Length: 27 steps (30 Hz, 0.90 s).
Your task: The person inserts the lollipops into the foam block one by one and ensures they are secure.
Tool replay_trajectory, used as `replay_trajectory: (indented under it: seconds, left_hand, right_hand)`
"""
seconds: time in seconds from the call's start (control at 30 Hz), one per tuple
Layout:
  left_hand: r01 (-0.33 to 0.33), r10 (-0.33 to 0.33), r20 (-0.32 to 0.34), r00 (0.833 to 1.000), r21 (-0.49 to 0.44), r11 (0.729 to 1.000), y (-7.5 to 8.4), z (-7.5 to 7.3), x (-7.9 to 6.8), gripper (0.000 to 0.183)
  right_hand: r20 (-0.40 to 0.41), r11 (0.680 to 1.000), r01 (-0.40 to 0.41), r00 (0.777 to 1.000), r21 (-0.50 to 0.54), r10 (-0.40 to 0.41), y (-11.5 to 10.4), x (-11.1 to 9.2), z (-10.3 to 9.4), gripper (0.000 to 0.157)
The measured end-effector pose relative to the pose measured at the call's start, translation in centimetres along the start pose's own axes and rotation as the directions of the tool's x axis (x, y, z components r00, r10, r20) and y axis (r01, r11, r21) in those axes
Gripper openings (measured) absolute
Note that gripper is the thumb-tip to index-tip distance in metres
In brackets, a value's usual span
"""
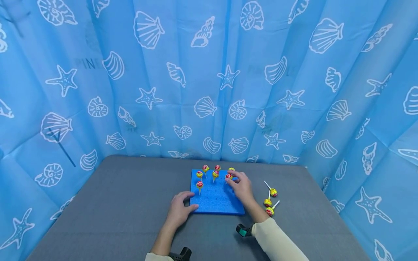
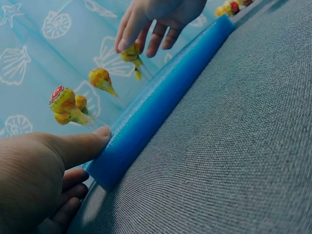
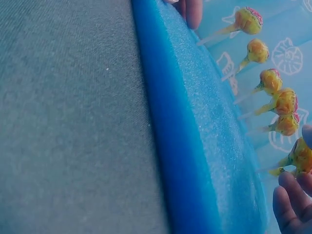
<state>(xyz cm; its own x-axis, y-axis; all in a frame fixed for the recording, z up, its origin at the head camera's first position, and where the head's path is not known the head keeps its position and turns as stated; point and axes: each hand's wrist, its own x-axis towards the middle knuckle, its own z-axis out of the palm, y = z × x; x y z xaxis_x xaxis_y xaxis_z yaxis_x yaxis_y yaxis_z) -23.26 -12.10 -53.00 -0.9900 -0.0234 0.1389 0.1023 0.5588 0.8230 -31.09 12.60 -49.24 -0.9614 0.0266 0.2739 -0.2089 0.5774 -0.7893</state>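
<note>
A blue foam board (image 1: 215, 203) lies on the table with several lollipops standing in it by their sticks, heads wrapped in yellow and red. My right hand (image 1: 242, 186) pinches the head of one lollipop (image 1: 228, 176) over the board's right side; in the right wrist view fingers and thumb lie around that head (image 3: 300, 155). At the board's left front corner is my left hand (image 1: 179, 210), its thumb (image 2: 87, 146) touching the board's edge and the other fingers beside it. Closest to this hand stands a front-left lollipop (image 1: 199, 185).
Loose lollipops (image 1: 267, 202) lie on the grey table (image 1: 130, 210), right of the board and beside my right forearm. A blue curtain (image 1: 183, 72) with white shell and starfish prints hangs behind the table and along its sides.
</note>
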Motion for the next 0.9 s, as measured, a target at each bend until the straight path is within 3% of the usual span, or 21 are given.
replay_trajectory:
  seconds: [0.5,0.73,0.9]
  left_hand:
    - [-0.01,0.01,0.005,1.0,-0.015,1.0,0.0,-0.1,0.0,0.04]
    - [-0.014,0.014,0.005,1.0,-0.015,1.0,0.0,-0.1,-0.1,0.04]
    - [-0.008,0.008,0.011,1.0,-0.018,1.0,0.0,-0.1,0.0,0.04]
  right_hand:
    - [0.011,0.999,0.048,0.999,0.012,-0.048,1.2,-0.5,-1.4,0.038]
    - [-0.009,0.998,0.05,0.999,-0.041,-0.051,1.4,-0.5,-2.6,0.032]
    - [-0.006,0.991,0.099,0.995,-0.089,-0.1,1.7,-0.4,-3.2,0.029]
